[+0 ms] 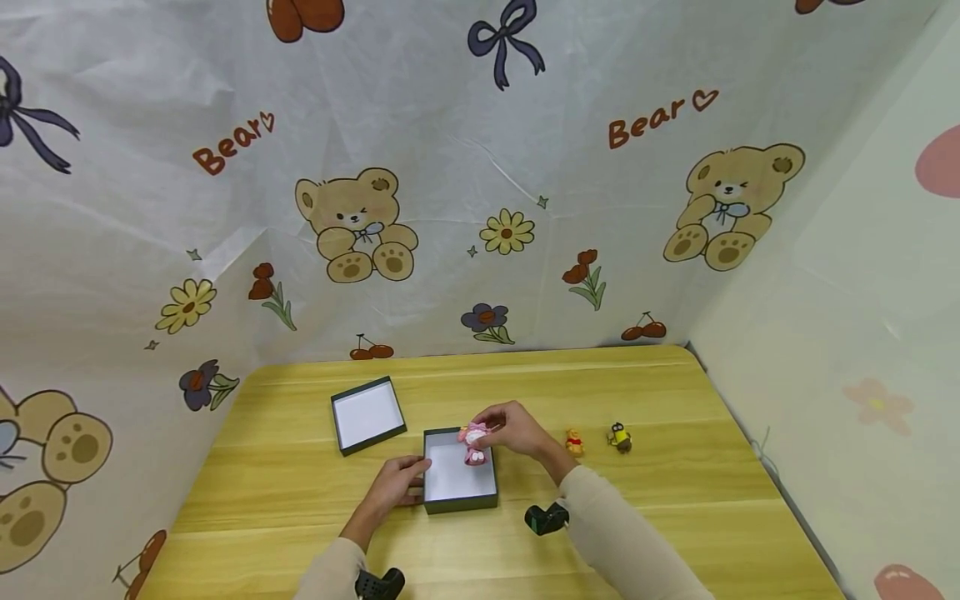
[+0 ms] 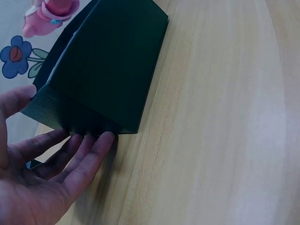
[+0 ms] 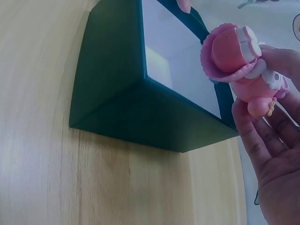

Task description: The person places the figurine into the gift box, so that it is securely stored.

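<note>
Nearest to me: my left hand (image 1: 399,483), fingers straight and relaxed, fingertips (image 2: 101,143) pressed against the outer left wall of the dark green box (image 1: 459,500); nothing held in it. Item: the dark green box, open, white inside, standing on the wooden table (image 1: 675,517) directly in front of me. Item: my right hand (image 1: 513,429), fingers pinched on the pink figurine (image 1: 474,442), holding it over the far right part of the box's opening; from the right wrist view the figurine (image 3: 241,65) sits against my fingers (image 3: 262,140) just above the box rim, and I cannot tell whether it touches the box. Item: a small black object (image 1: 546,518) on the table near my right forearm. Further out, to the right: a small yellow and red figurine (image 1: 574,442) and, beside it, a small yellow and dark figurine (image 1: 619,437), both standing on the table apart from the box. Further out, to the left: the box lid (image 1: 367,414), lying upturned with its white inside showing, apart from the box. Farthest: a cloth backdrop (image 1: 480,183) printed with bears, flowers and bows.
</note>
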`<state>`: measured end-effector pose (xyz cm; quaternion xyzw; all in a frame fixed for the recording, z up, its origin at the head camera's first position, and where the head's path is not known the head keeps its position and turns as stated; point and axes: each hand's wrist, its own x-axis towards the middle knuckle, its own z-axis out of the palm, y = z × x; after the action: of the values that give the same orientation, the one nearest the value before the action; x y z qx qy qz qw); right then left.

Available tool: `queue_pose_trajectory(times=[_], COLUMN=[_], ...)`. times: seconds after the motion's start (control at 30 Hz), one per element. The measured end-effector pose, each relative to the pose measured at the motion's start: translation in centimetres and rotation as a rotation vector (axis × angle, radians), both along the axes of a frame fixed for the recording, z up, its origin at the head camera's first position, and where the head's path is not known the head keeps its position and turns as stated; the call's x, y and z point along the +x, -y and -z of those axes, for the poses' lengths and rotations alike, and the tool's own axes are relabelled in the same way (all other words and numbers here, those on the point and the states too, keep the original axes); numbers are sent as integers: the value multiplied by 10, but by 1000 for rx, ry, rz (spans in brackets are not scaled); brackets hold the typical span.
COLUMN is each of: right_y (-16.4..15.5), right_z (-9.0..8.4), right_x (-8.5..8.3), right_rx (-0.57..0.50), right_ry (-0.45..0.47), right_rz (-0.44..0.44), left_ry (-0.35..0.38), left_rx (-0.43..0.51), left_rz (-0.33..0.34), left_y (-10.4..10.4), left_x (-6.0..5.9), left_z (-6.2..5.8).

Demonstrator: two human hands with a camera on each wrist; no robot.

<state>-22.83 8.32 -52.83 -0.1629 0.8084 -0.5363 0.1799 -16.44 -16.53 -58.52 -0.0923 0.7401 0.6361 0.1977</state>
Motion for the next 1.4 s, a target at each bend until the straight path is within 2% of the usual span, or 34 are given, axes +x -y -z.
queue_pose_trajectory(times=[0.27,0.6,1.0,1.4], right_y=[9,17,26,38], right_z=[2,-2,1,0], right_x=[2,2,6,11], right_rx=[26,135,114,144], right_ry=[-23,-71,-87,-96], right_rz=[-2,-15,-14,0], left_ry=[7,12,31,31], left_rx=[3,6,0,-22], left_rz=[-4,-4,-5,10], left_y=[-1,-2,-2,-1], left_x=[2,1,1,1], left_z=[-5,-9,-8,-9])
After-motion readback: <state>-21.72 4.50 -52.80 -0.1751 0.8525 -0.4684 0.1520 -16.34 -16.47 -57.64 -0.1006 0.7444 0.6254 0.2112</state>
